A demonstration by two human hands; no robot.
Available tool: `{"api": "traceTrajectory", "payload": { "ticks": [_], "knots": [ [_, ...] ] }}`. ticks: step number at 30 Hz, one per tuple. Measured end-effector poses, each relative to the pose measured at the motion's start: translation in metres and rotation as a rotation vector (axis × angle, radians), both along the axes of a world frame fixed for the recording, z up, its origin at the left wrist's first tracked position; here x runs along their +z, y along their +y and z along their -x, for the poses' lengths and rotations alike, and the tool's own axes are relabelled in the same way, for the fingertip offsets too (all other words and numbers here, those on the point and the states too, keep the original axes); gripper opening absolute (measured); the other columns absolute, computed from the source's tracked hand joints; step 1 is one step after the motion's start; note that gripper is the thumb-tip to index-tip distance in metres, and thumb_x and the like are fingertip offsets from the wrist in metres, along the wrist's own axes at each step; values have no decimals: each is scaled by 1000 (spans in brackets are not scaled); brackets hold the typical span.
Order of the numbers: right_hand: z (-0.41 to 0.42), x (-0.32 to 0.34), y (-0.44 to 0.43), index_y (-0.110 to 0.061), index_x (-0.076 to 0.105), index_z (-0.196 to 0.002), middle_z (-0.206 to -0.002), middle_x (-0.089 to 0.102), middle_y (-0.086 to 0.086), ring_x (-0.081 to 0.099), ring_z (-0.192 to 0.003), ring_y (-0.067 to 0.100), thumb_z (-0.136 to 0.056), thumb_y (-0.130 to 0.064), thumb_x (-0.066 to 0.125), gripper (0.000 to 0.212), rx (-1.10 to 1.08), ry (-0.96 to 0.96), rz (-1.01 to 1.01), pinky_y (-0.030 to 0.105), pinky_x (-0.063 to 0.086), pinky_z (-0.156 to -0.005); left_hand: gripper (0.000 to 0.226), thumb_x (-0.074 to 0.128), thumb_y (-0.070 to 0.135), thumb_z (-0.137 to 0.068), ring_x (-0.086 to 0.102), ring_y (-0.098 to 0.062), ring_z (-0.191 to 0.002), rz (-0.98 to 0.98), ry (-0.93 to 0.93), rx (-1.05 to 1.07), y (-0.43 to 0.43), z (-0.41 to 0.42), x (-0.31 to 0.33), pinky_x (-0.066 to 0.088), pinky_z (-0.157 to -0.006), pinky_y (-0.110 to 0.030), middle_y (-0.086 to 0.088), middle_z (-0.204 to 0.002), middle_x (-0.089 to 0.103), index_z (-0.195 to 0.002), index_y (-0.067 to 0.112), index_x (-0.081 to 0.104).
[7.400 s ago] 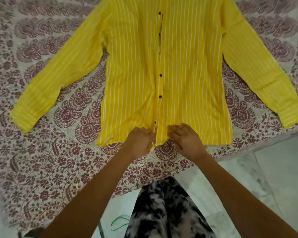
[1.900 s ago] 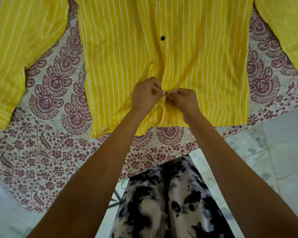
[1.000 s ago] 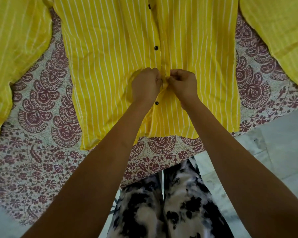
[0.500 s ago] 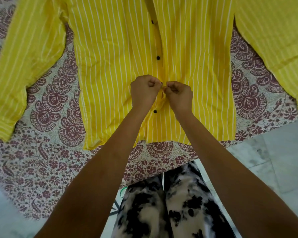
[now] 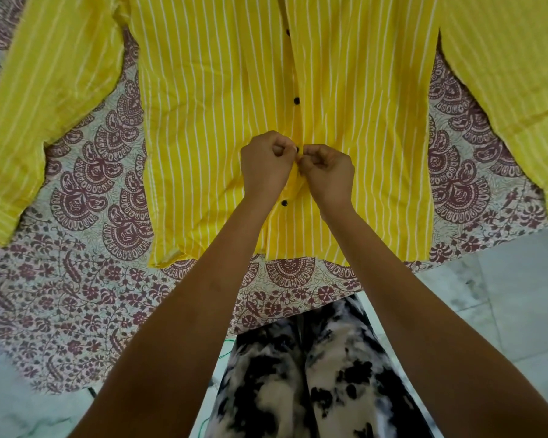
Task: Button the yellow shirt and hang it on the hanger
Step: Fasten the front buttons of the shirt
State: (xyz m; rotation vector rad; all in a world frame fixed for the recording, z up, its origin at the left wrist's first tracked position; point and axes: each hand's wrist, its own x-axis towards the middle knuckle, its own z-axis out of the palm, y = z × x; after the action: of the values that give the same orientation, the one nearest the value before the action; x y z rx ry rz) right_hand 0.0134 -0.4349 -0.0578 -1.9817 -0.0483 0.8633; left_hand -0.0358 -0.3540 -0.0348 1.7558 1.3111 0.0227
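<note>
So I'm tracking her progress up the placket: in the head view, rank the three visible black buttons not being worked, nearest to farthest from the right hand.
From the right hand:
1. Lower button, just below and left of it, between the wrists.
2. Middle button, above the hands on the placket.
3. Top button, far up near the frame's top edge.

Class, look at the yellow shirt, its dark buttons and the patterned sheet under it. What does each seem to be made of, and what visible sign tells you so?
Yellow shirt: thin woven cloth, probably cotton, matte; it creases softly and shows fine white stripes.
Buttons: small, dark, round, likely plastic; too small to be sure.
Patterned sheet: printed woven cloth, matte, with maroon paisley and flowers; it lies flat and drapes at its edge.
</note>
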Motion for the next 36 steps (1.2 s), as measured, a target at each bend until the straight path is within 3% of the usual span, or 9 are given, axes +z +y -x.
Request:
{"api": "traceTrajectory", "payload": {
  "ticks": [5, 9, 15, 19, 21, 23, 27, 31, 36],
  "knots": [
    [0, 0, -3, -2, 69, -93, -74, 65, 9, 62, -68, 19, -81, -5, 63, 14, 38, -14, -18, 35, 52, -72, 9, 61, 10, -79, 67, -14, -71, -42, -1, 15, -2, 0, -3, 48, -71, -23, -6, -75, 72, -78, 8, 70],
    [-4, 3, -4, -18, 67, -73, -68, 65, 9, 62, -67, 27, -84, -7, 54, 20, 47, 27, -97, 41, 51, -68, 10, 60, 9, -79, 67, -17, -69, -48, -10, 6, 0, 3, -6, 50, -71, -26, -9, -73, 72, -77, 6, 69],
    [-13, 0, -7, -7, 67, -77, -57, 66, -8, 59, -56, 3, -82, 6, 54, 19, -33, 240, -220, 16, 49, -57, 11, 61, 7, -78, 66, -18, -67, -9, -4, -12, 1, 1, -4, 50, -70, -23, -11, -74, 71, -81, 5, 71],
    [-12, -5, -5, -11, 68, -74, -65, 65, -1, 61, -63, 10, -72, -6, 63, 8, 23, 93, -152, 22, 50, -62, 15, 60, 2, -78, 69, -25, -76, 122, -48, 78, 1, 2, -3, 57, -78, -38, -13, -80, 70, -88, 2, 71],
    [-11, -6, -4, -9, 68, -75, -64, 63, -5, 59, -60, 2, -72, -6, 65, 5, 80, -38, -92, 17, 47, -61, 16, 60, 3, -78, 69, -26, -80, 195, -66, 136, -2, 2, -2, 57, -80, -42, -13, -84, 70, -91, 2, 70],
    [-11, -6, -4, -8, 67, -76, -64, 63, -4, 57, -57, -3, -74, -8, 66, 2, 152, -164, -42, 16, 46, -58, 14, 63, 7, -75, 68, -25, -83, 262, -82, 195, -4, 3, 0, 56, -83, -42, -10, -82, 69, -88, 6, 70],
    [-5, -5, -9, -6, 67, -80, -71, 70, 5, 63, -63, 11, -79, -15, 66, 9, 211, -305, -27, 27, 49, -60, 3, 68, 14, -74, 65, -19, -79, 391, -150, 290, -6, 3, 1, 55, -81, -35, -8, -77, 66, -76, 13, 68],
    [-1, -7, -11, -4, 67, -82, -73, 71, 7, 65, -65, 13, -81, -15, 66, 11, 151, -337, -19, 27, 51, -62, 15, 66, 9, -83, 65, -18, -84, 462, -161, 349, -6, -1, -3, 56, -78, -27, -13, -88, 66, -96, 0, 66],
    [-3, -10, -11, -4, 68, -81, -73, 69, 3, 62, -64, 9, -80, -13, 67, 9, 122, -254, -50, 16, 47, -61, 4, 62, 11, -87, 62, -14, -72, 471, -134, 355, -5, -3, -11, 55, -70, -26, -3, -74, 62, -87, 8, 61]
  ]
}}
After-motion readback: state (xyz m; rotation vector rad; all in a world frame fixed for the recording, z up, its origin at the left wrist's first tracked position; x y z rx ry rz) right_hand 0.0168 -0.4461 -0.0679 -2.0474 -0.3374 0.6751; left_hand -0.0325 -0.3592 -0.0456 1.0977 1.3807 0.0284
